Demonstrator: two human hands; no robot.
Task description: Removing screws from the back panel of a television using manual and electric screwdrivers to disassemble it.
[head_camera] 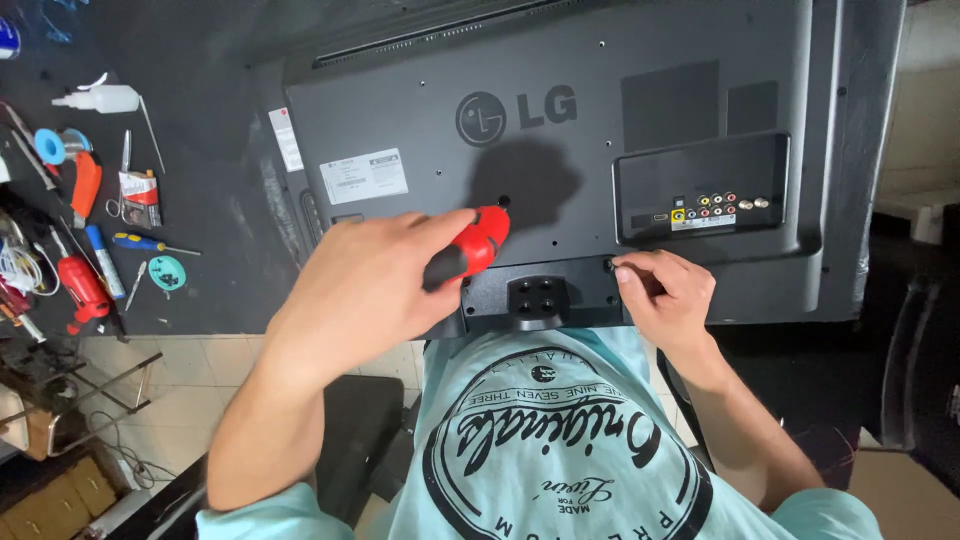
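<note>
A flat-screen television [600, 160] lies face down on a dark workbench, its grey back panel up. My left hand [375, 285] grips a red and black screwdriver [470, 248] whose tip points at a screw hole in the middle of the panel. My right hand [665, 292] rests at the panel's near edge, beside the black stand mount [535, 295], with its fingertips pinched at a small screw hole; whether a screw is between them cannot be told.
At the left of the bench lie several tools: a white squeeze bottle [105, 98], a blue-handled screwdriver [150, 243], a red tool [82, 285], a teal disc [166, 271]. A recessed connector panel [700, 200] sits at the television's right. Tiled floor and boxes lie below left.
</note>
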